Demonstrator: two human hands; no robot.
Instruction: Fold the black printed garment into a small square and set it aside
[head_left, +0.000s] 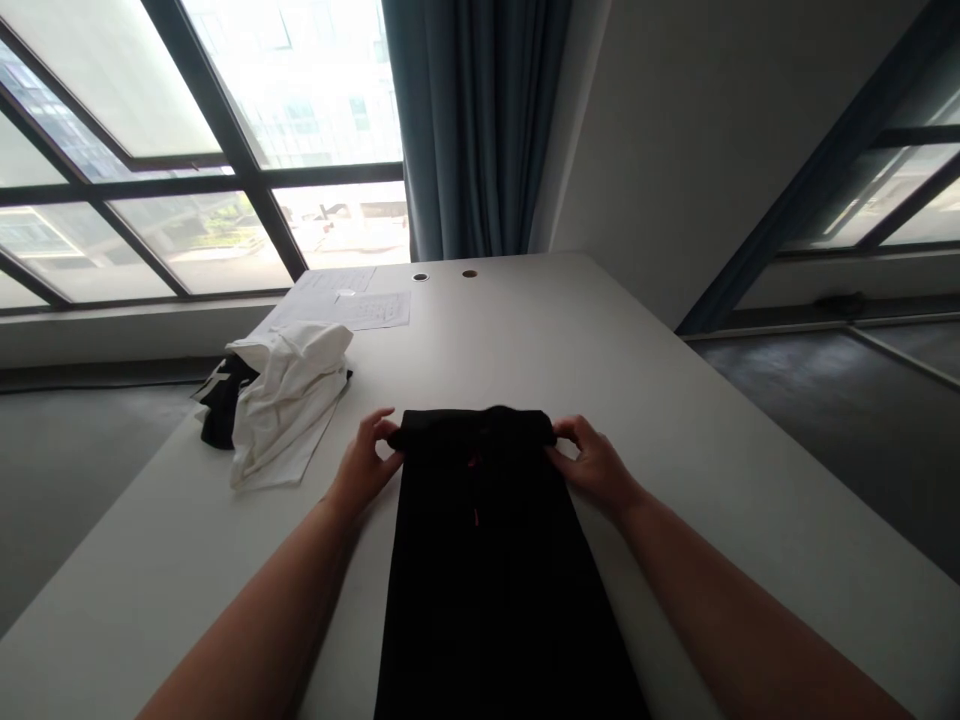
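Observation:
A black garment [487, 540] lies flat on the white table [675, 420], stretching from the near edge towards the middle. Its far end is rolled or folded over into a thick band. My left hand [365, 460] pinches the left corner of that band, fingers closed on the cloth. My right hand [592, 460] grips the right corner the same way. A small red mark shows near the garment's centre line.
A crumpled white garment [289, 400] lies to the left on top of a dark one [223, 405]. Sheets of paper [352, 300] lie at the far left of the table. Two cable holes [445, 274] sit near the far edge, by the curtain [472, 120].

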